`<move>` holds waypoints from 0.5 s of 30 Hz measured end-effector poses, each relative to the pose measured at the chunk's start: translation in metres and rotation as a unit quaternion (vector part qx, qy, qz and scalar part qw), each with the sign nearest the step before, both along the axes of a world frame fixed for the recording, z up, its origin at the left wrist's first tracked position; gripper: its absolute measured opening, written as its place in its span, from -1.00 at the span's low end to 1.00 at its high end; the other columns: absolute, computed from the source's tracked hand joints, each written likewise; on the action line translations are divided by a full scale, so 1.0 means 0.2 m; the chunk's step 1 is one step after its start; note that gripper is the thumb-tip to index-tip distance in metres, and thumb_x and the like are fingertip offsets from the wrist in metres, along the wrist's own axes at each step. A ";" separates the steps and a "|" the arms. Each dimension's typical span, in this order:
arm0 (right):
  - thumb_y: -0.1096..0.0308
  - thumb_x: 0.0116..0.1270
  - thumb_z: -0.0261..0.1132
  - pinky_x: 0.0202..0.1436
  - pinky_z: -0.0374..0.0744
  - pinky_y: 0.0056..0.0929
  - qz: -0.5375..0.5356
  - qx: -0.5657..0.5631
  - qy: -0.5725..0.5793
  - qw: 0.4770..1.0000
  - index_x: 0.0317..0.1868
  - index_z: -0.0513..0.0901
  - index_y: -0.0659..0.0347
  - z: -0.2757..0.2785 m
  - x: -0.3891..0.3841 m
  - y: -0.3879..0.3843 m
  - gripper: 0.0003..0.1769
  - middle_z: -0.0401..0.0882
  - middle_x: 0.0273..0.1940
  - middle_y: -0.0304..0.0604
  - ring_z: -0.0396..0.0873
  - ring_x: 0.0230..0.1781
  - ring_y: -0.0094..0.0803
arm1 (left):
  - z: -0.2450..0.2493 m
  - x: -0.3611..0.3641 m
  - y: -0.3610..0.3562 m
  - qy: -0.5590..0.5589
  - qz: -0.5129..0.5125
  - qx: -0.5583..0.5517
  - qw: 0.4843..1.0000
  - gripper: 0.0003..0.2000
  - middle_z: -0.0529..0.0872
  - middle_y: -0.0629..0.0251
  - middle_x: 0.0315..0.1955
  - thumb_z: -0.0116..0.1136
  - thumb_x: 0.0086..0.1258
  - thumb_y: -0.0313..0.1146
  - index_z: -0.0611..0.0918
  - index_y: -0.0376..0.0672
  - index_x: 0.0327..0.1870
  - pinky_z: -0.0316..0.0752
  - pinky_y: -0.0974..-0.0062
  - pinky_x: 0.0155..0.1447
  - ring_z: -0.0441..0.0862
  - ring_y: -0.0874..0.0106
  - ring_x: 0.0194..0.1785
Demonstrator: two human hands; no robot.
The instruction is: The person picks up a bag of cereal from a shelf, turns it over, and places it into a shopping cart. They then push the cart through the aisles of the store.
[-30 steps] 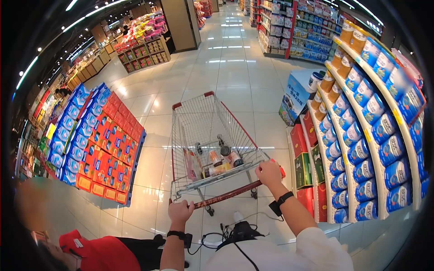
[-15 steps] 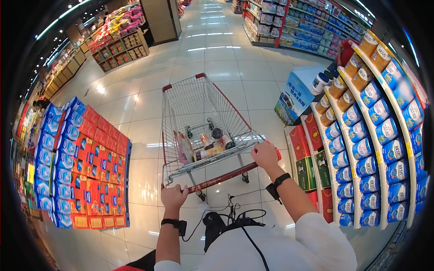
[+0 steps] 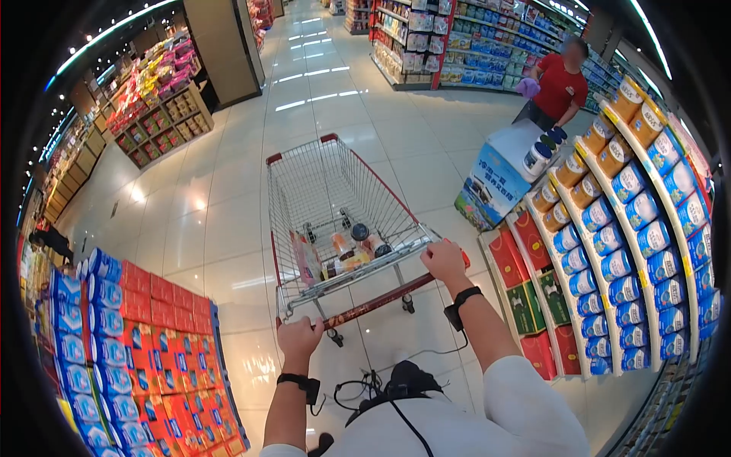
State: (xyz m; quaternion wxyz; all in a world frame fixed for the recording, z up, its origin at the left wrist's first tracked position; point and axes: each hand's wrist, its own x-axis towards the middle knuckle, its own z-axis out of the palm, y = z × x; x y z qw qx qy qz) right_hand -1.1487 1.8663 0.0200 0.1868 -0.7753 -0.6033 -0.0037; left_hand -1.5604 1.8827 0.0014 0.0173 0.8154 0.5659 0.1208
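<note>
A wire shopping cart with red corner caps stands in front of me on the tiled floor. My left hand is wrapped round the left end of its red handle bar. Round the right end of the bar my right hand is closed. At the near end of the basket lie a dark-lidded jar, a bottle with an orange-pink top and a pale pink package. Other small goods lie among them, too small to name.
Red and blue boxed goods are stacked at the left. Curved shelves of blue and gold cans stand close on the right, beside a blue promotion counter. Behind it is a person in a red shirt. A tiled aisle runs ahead.
The cart and I have moved forward; the stacked boxes on the left have slid lower in view. The person in red, mostly hidden before, now shows behind the counter. Both hands keep their hold.
</note>
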 end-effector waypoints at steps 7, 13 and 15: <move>0.14 0.21 0.23 -0.21 0.47 -0.08 -0.014 0.011 0.030 0.999 -0.55 0.65 0.17 -0.04 -0.02 0.48 -0.69 0.66 -0.49 -0.07 0.61 -0.39 -0.09 | -0.04 -0.03 0.57 0.017 -0.004 -0.026 1.000 -0.53 0.62 0.08 -0.75 0.06 0.35 0.05 0.66 -0.15 -0.61 0.52 0.01 0.12 0.62 0.06 -0.61; 0.15 0.22 0.20 -0.15 0.48 -0.06 -0.016 -0.003 0.041 0.999 -0.52 0.68 0.16 -0.03 -0.04 0.89 -0.70 0.67 -0.48 -0.10 0.63 -0.35 -0.10 | -0.04 -0.07 0.99 0.050 -0.045 0.041 0.997 -0.55 0.62 0.08 -0.76 0.07 0.35 0.03 0.66 -0.12 -0.63 0.57 0.10 -0.02 0.61 0.11 -0.63; 0.15 0.22 0.20 -0.14 0.49 -0.07 -0.018 -0.003 0.039 0.999 -0.52 0.68 0.16 -0.02 -0.04 1.00 -0.69 0.67 -0.48 -0.10 0.63 -0.34 -0.10 | -0.04 -0.05 1.13 0.036 -0.038 0.029 0.998 -0.54 0.61 0.09 -0.77 0.07 0.35 0.02 0.64 -0.13 -0.66 0.57 0.18 -0.23 0.60 0.15 -0.67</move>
